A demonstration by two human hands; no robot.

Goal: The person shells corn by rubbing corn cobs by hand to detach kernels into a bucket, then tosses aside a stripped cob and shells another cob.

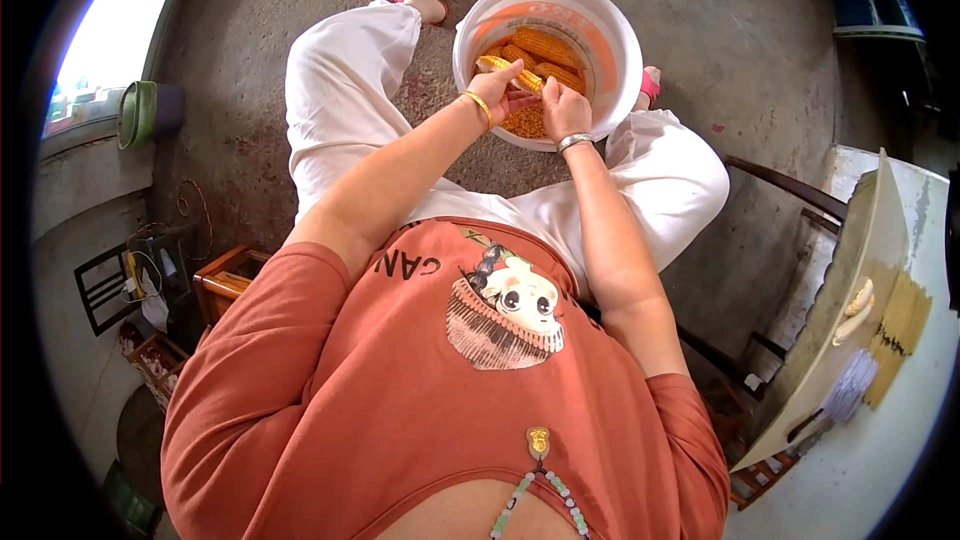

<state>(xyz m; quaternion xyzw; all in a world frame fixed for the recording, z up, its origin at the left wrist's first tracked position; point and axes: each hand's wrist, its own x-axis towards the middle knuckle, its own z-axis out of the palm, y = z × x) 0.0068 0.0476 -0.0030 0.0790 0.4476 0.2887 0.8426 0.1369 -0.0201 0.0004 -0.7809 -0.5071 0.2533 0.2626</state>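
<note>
Above the bucket point(628, 50), the cob point(528, 81) slants rightward toward the body: left fingers point(510, 71) grasp its middle, right fingers point(551, 90) (tightly curled) its nearer end.

- Left hand point(492, 90), right hand point(567, 112): both on one corn cob point(527, 81), over white bucket point(614, 45)
- Inside bucket: more cobs point(547, 45), loose kernels point(525, 122)
- Bucket on floor point(245, 50), between legs point(345, 75)

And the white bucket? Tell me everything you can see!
The bucket is round, open-topped and white, and looks like plastic, with orange and dark printing on its wall. It stands upright on the floor between the person's feet. Inside lie corn cobs and loose kernels. The left hand and right hand hold another cob over its opening; whether either touches it is unclear.
</note>
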